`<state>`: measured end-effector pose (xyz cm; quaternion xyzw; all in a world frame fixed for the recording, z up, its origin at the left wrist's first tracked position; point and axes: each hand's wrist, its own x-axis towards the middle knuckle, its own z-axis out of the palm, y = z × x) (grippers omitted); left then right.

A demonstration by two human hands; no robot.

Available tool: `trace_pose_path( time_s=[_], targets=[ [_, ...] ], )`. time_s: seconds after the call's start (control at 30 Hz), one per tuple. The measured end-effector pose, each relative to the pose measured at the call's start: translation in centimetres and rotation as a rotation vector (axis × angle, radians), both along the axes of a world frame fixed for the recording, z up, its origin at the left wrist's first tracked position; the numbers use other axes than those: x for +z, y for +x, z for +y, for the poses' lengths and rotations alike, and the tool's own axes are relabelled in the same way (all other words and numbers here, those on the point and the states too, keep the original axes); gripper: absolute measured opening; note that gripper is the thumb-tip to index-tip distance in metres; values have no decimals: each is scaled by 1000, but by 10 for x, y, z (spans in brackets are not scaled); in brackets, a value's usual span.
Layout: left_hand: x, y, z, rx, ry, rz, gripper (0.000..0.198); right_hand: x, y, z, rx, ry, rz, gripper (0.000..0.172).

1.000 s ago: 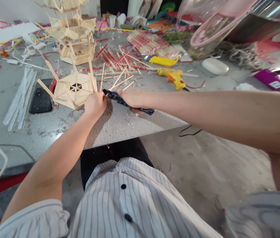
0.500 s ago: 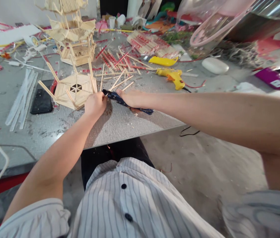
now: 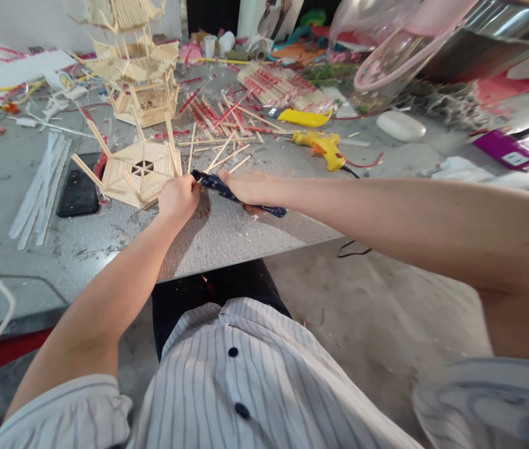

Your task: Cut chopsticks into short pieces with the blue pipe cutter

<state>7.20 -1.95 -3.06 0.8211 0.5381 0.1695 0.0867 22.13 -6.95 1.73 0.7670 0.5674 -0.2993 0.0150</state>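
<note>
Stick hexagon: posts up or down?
Up: the hexagon lies flat on the table, its posts rising from it with their tips free.

The left forearm (image 3: pixel 128 277) and right forearm (image 3: pixel 377 209) are angled inward. The left hand (image 3: pixel 179 197) is curled tight, its fingertips seemingly pinched though partly hidden; the right hand (image 3: pixel 248 187) is clenched near it, back upward.

hexagonal platform (image 3: pixel 148 184): matt, ridged wood
</note>
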Motion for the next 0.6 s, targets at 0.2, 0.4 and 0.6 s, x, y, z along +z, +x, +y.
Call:
trace_pose_path(
  time_s=[0.2, 0.4, 0.6],
  targets=[
    [-1, 0, 1, 10, 0, -3, 28, -5, 1, 4, -57, -6, -7, 84],
    [-2, 0, 2, -5, 28, -26, 29, -5, 1, 3, -65, 5, 21, 79],
    [-6, -3, 5, 1, -7, -32, 28, -9, 4, 10, -158, -94, 243, 78]
  ],
)
